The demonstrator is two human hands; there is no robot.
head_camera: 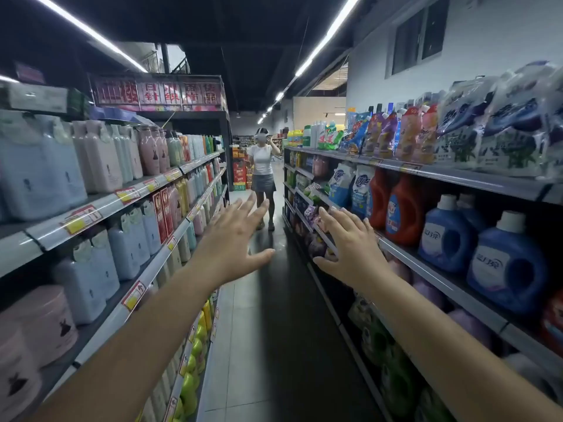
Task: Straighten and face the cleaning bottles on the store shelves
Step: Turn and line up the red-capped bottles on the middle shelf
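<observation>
I stand in a store aisle with both arms stretched forward. My left hand point(236, 239) is open, fingers spread, in mid-air over the aisle and touching nothing. My right hand point(350, 245) is also open, held near the front edge of the right-hand shelf point(438, 271) and holding nothing. On that shelf stand blue detergent bottles point(502, 266) with white caps, red-orange bottles point(403, 208) further along, and blue-white refill pouches point(350, 187) beyond them. Pouches in clear bags point(499, 123) fill the shelf above.
The left shelving point(100, 208) carries rows of pale blue, pink and white bottles with price tags along the rails. A person in a white top and grey skirt point(262, 175) stands further down the aisle. The tiled floor point(274, 345) runs between the two shelf units.
</observation>
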